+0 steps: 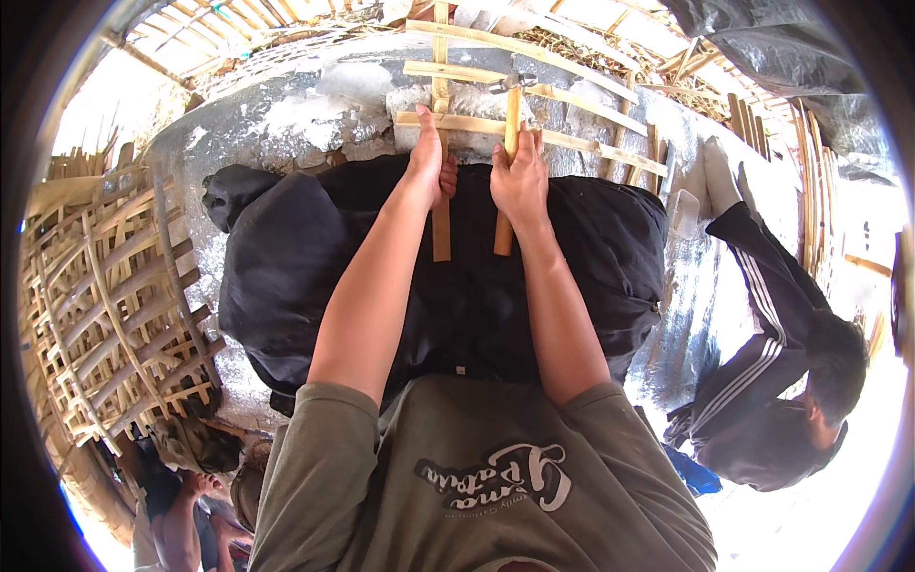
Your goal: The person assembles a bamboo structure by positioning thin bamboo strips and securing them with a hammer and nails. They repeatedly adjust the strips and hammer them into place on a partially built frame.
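Ahead of me lies a lattice of pale bamboo strips (pixel 457 72), long slats crossing shorter uprights. My left hand (pixel 431 170) is closed round one upright where a slat crosses it, thumb pointing up along the wood. The lower end of that upright (pixel 441 234) sticks out below the hand. In my right hand (pixel 521 179) is a hammer (pixel 514 114), gripped partway along its wooden handle. Its metal head rests over or just above a slat; contact is unclear. Black trousers (pixel 315 248) cover my bent legs beneath both forearms.
A woven bamboo panel (pixel 114 305) stands at the left. Shiny silvery sheeting (pixel 257 124) covers the ground ahead. At the right sits a person in dark striped clothes (pixel 762 362). Another person's arm (pixel 176 524) shows at lower left. Loose bamboo sticks (pixel 810 191) lie far right.
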### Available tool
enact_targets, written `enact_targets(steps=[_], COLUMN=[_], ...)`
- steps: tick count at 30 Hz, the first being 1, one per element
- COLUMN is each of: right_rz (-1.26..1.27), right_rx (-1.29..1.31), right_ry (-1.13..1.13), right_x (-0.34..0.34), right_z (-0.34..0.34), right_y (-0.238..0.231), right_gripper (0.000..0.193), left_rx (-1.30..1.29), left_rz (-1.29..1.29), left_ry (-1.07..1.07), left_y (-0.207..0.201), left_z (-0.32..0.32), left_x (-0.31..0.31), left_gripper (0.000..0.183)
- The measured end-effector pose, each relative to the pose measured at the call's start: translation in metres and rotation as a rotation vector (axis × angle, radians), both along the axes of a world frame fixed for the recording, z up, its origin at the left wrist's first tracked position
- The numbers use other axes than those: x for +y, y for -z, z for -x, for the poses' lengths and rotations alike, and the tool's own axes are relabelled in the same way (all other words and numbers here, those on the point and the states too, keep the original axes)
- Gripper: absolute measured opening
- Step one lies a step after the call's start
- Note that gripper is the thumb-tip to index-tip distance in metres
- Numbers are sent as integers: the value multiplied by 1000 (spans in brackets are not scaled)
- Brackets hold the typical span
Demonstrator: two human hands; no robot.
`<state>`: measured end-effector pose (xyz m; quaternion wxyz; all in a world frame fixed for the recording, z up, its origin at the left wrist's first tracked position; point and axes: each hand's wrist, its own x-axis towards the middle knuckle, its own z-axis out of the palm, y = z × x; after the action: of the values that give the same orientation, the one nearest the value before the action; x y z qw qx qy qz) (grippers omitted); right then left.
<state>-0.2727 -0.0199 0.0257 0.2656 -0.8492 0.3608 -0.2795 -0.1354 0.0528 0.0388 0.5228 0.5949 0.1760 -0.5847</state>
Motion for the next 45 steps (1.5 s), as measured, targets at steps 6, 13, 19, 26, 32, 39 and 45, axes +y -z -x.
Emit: enact_targets(steps=[6, 13, 19, 26, 32, 39, 45], right_rz=[109, 55, 38, -49, -127, -190, -207], right_rx=[-21, -39, -39, 12, -4, -101, -25], right_ry=[10, -4, 8, 15, 40, 69, 20], right_x=[-2, -1, -2, -2, 1, -1, 13], right_z=[0, -1, -1, -1, 1, 3, 11], right_y=[10, 6, 7, 2, -1, -13, -60], right_gripper=[63, 63, 62, 62, 62, 45, 37], left_rx=[-44, -49, -71, -45, -29, 41, 26], left_rz=[4, 30, 18, 64, 89, 85, 41], left_ry=[6, -5, -18, 1, -27, -16, -46], left_y=[-2, 6, 1, 1, 2, 6, 6], left_z=[2, 0, 2, 1, 1, -1, 1], left_x=[-1, 0, -1, 4, 3, 2, 2], left_gripper=[85, 82, 83, 83, 82, 83, 84])
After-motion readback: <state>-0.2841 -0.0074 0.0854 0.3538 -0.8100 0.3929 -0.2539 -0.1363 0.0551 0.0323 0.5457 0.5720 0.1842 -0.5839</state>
